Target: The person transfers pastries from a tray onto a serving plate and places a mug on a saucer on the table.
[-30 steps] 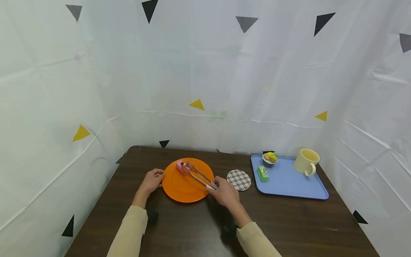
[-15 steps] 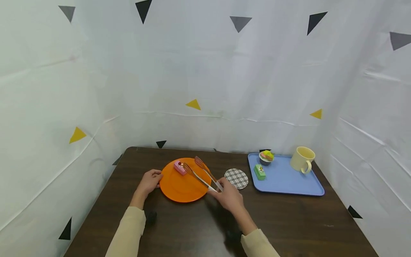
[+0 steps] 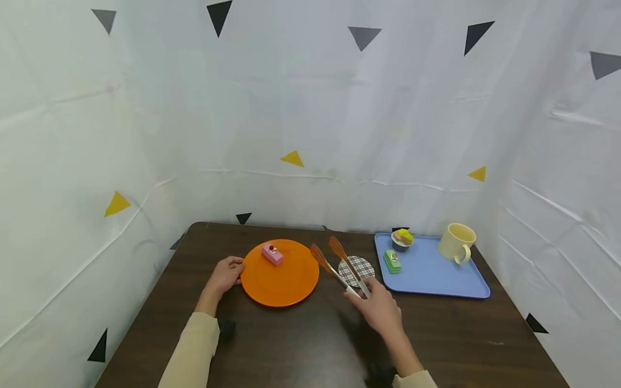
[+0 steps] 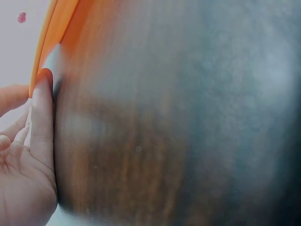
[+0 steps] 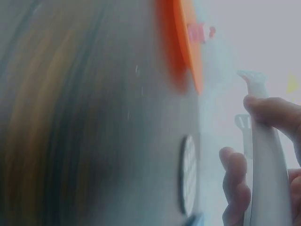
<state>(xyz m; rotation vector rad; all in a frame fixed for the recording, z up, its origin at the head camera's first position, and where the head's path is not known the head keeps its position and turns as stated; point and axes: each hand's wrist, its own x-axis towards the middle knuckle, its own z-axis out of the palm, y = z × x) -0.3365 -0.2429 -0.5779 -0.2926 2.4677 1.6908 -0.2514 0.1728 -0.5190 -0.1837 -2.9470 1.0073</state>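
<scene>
At the left rim of the orange plate, my left hand pinches the edge between thumb and fingers; the left wrist view shows a fingertip under the rim. A toy pink cake slice with a red berry lies on the plate's upper left part, touched by neither hand. My right hand grips the tongs, which have brown slotted ends and white-grey handles. Their ends are spread apart with nothing between them, above the table between the plate and the checked coaster. The right wrist view shows pale handles in my fingers.
On the right, a blue tray holds a toy green cake slice, a toy cupcake in a dark cup, and a yellow mug. The dark wooden table meets a white patterned curtain behind.
The tongs have come off the pink cake slice, spread, and moved right with my right hand, towards the coaster. The slice stays on the plate. My left hand keeps its place at the rim.
</scene>
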